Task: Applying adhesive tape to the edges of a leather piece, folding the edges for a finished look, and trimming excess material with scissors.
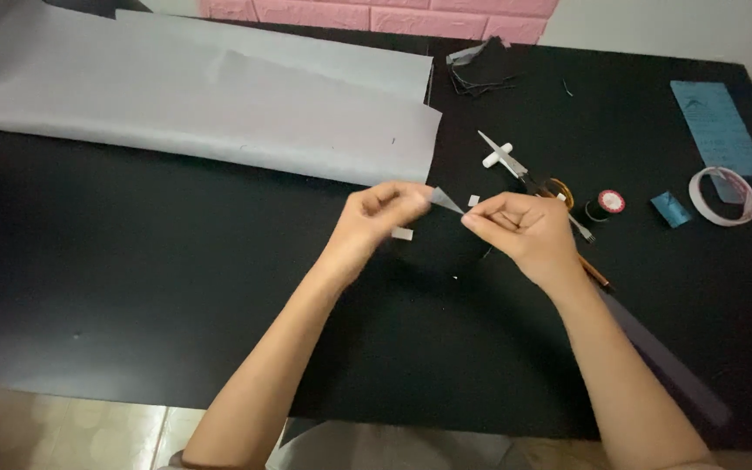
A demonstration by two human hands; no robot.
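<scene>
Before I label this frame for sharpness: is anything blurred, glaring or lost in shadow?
Head view: even light, no hard glare; the left hand and right hand are slightly soft, as is the small grey piece they pinch; the black table swallows dark detail.

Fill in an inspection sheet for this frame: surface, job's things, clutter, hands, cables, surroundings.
Surface: black matte tabletop, a few white specks.
Job's things: small grey triangular paper scrap, pinched at both ends above the table.
Clutter: large grey fabric sheet; silver scissors; black thread spool; white tape ring; blue rectangular card; dark offcuts.
Hands: left hand and right hand, fingers closed on the scrap.
Cables: nothing seen.
Surroundings: pink brick-pattern wall; tiled floor.
</scene>
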